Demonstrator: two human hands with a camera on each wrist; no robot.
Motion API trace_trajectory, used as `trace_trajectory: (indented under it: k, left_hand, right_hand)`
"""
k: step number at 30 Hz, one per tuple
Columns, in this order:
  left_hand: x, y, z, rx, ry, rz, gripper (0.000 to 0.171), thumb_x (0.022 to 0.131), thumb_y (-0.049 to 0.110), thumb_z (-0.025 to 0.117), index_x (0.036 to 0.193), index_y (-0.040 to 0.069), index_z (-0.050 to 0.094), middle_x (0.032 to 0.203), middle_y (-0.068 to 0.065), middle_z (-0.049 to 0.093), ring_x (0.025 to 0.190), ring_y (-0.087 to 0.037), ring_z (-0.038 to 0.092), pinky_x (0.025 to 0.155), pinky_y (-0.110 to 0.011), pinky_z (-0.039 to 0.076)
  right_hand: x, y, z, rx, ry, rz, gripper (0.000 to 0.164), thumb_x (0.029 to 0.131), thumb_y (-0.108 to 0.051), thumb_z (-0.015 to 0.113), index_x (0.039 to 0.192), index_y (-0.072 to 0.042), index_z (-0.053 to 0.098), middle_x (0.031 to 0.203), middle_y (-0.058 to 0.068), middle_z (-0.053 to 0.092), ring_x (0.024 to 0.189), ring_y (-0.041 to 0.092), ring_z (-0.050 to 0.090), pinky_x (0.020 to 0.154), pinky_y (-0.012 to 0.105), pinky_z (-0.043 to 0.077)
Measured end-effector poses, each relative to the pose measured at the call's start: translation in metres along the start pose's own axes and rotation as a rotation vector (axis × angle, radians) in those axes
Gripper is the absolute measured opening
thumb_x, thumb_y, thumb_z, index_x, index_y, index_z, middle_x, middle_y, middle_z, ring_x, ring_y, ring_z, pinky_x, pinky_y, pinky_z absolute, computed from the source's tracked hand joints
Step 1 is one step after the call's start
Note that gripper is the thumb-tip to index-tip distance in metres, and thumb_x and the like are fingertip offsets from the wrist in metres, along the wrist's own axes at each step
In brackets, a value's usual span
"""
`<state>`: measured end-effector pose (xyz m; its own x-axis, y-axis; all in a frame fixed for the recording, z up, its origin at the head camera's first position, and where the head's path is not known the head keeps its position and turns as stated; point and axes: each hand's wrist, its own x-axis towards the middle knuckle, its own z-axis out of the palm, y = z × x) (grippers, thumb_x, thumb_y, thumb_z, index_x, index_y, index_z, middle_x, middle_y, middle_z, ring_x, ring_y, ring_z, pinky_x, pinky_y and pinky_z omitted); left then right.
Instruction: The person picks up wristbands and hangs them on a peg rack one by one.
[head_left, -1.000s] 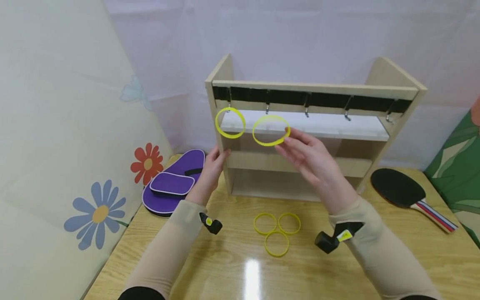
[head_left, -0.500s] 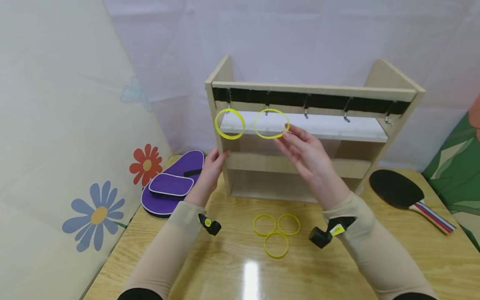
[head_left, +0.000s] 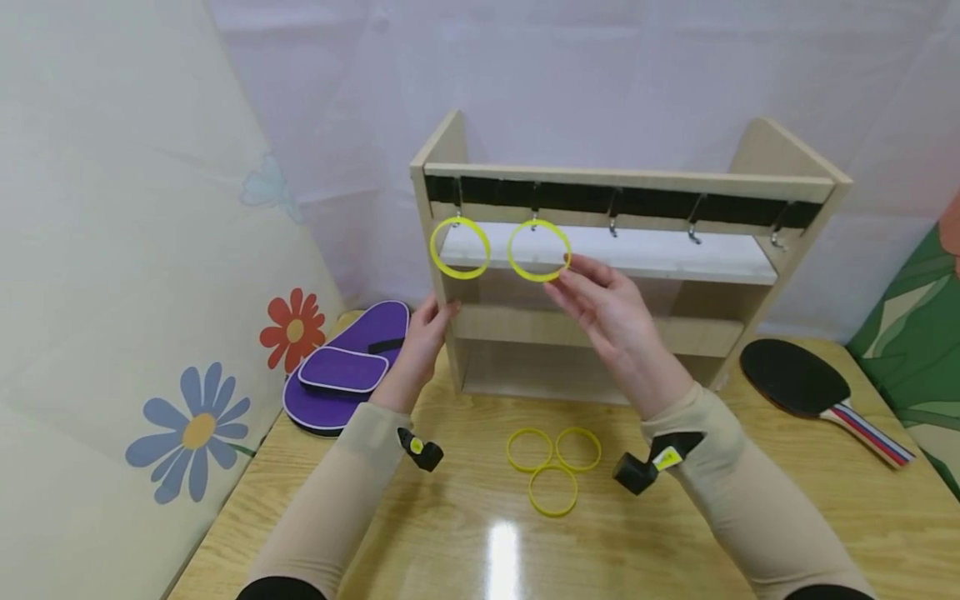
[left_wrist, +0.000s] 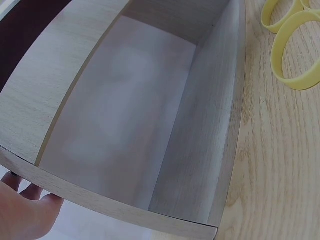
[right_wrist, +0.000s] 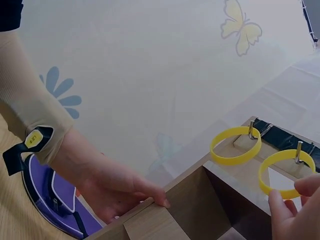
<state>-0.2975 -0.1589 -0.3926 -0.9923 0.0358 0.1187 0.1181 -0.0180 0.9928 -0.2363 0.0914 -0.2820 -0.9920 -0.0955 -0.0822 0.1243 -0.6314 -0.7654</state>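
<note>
My right hand [head_left: 611,312] pinches a yellow ring [head_left: 534,277] by its lower right edge, between thumb and fingers. The ring's top is at the second hook [head_left: 535,218] from the left; in the right wrist view the hook tip shows inside the ring. Another yellow ring [head_left: 460,276] hangs from the leftmost hook [head_left: 458,196]. With my left hand [head_left: 426,333] I grip the left side panel [right_wrist: 150,210] of a wooden shelf unit [head_left: 517,323], thumb on the front edge and fingers around the outside.
Three yellow rings [head_left: 532,489] lie touching on the wooden table [head_left: 435,525]. To the left is a purple paddle case [head_left: 345,369]; a black table tennis paddle [head_left: 795,377] lies to the right. More hooks [head_left: 693,231] line the shelf's black strip.
My right hand has raised the yellow ring to the second hook, then shifted slightly left, and the ring faces forward more squarely. My left hand stays on the side panel.
</note>
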Motion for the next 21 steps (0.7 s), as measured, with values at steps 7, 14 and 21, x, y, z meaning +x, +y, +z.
trace_trajectory:
  k: [7,14,21]
  left_hand:
    - [0.0007,-0.0013,0.0007,-0.006,0.003,0.0,0.047,0.099,0.018,0.049,0.145,0.01,0.047,0.14,-0.027,0.049,0.104,-0.011,0.054,0.096,-0.032,0.043]
    - [0.0002,-0.0011,0.0005,0.003,-0.008,0.008,0.047,0.1,0.017,0.048,0.146,0.01,0.045,0.138,-0.021,0.052,0.104,-0.011,0.054,0.095,-0.032,0.042]
    - [-0.0001,0.0001,0.0011,0.01,0.001,0.005,0.048,0.099,0.018,0.049,0.146,0.011,0.046,0.137,-0.022,0.052,0.104,-0.012,0.054,0.095,-0.032,0.042]
  right_hand:
    - [0.0022,0.0014,-0.0009,-0.035,-0.019,0.02,0.018,0.094,0.008,0.056,0.104,-0.005,0.065,0.111,0.011,0.062,0.096,0.019,0.069,0.086,0.029,0.056]
    - [0.0028,0.0025,-0.001,-0.03,-0.023,0.033,0.02,0.095,0.009,0.055,0.103,-0.005,0.066,0.11,0.011,0.063,0.092,0.019,0.07,0.084,0.029,0.057]
    - [0.001,0.0049,-0.0059,-0.088,-0.039,0.038,0.021,0.097,0.006,0.052,0.113,-0.004,0.061,0.108,0.009,0.064,0.095,0.018,0.069,0.086,0.029,0.057]
